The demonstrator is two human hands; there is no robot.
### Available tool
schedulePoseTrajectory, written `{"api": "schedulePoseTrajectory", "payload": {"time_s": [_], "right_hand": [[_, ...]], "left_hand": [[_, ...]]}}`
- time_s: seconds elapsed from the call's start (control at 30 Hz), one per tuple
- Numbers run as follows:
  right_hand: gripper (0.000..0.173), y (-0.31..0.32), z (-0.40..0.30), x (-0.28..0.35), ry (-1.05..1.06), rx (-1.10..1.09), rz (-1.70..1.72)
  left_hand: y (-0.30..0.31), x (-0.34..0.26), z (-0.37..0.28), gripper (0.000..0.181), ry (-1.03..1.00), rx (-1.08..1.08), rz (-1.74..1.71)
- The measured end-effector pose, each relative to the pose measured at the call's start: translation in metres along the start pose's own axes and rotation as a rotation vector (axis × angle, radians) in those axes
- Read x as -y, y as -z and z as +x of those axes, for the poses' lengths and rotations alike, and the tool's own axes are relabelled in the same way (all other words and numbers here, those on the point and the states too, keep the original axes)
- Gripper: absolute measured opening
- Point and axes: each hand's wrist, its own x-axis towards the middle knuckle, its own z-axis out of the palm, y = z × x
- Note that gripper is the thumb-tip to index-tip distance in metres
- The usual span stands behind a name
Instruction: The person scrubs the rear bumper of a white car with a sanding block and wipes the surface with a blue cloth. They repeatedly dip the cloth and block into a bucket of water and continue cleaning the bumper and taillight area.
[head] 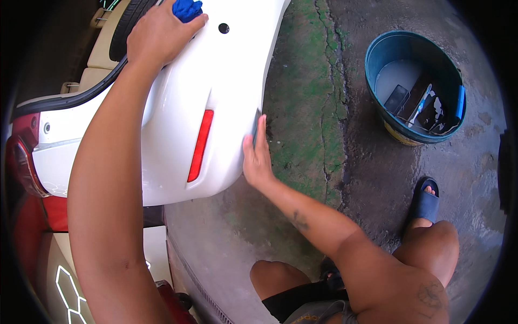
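My left hand [156, 34] presses a crumpled blue cloth [187, 9] against the top of a white car bumper [234, 77], its thumb stretched along the painted surface. At the bumper's lower edge is my right hand [259, 158], with the thumb on the near side and the fingers pointing away. A narrow grey-blue strip shows between thumb and fingers; whether it is a held thing or part of the bumper is unclear. Between the two hands, a long red reflector [200, 146] is set into the bumper. A round dark hole [223, 28] lies beyond it.
A dark teal bucket [412, 36] with cloudy water, a brush [421, 106] and a dark block [396, 98] in it stands on the wet, cracked concrete floor [307, 101]. At left are the open car's tail light [25, 166] and beige seats [101, 50]. My sandalled foot [427, 202] is at right.
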Motion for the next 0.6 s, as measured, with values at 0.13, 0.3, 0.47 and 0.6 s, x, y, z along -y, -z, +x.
{"api": "schedulePoseTrajectory", "payload": {"time_s": [0.13, 0.3, 0.47, 0.6], "right_hand": [[0.082, 0.06, 0.164, 0.038, 0.0, -0.109, 0.123], [0.075, 0.034, 0.098, 0.04, 0.166, -0.128, -0.005], [0.081, -0.05, -0.117, -0.002, 0.01, 0.057, -0.113], [0.081, -0.019, -0.035, 0.014, 0.064, -0.049, -0.156]], "left_hand": [[0.03, 0.022, -0.034, 0.078, -0.123, 0.202, 0.077], [0.039, 0.051, -0.074, 0.072, -0.105, 0.162, 0.112], [0.023, 0.046, -0.079, 0.074, -0.058, 0.078, 0.162], [0.024, 0.047, -0.08, 0.074, -0.078, 0.029, 0.167]]}}
